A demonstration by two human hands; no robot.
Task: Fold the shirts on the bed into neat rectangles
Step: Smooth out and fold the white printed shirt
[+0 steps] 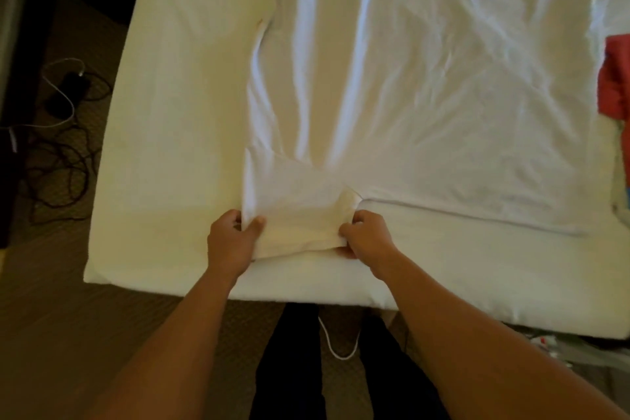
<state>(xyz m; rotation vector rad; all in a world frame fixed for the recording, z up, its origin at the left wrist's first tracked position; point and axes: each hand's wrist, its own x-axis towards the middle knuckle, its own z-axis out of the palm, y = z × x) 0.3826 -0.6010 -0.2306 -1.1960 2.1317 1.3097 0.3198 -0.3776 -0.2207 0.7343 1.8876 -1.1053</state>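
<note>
A white shirt (426, 95) lies spread over the white bed (163, 153), wrinkled, its body reaching toward the far right. Its near-left part, a sleeve, is pulled toward the bed's front edge. My left hand (231, 239) pinches the left edge of that sleeve between thumb and fingers. My right hand (366, 237) grips the sleeve's right edge, fingers curled into the cloth. Both hands sit near the bed's front edge, roughly a sleeve's width apart.
A red garment (615, 78) lies at the bed's right edge. Dark and white cables (64, 133) are tangled on the carpet left of the bed. My dark trouser legs (289, 368) stand against the bed's front, with a white cord (337, 348) between them.
</note>
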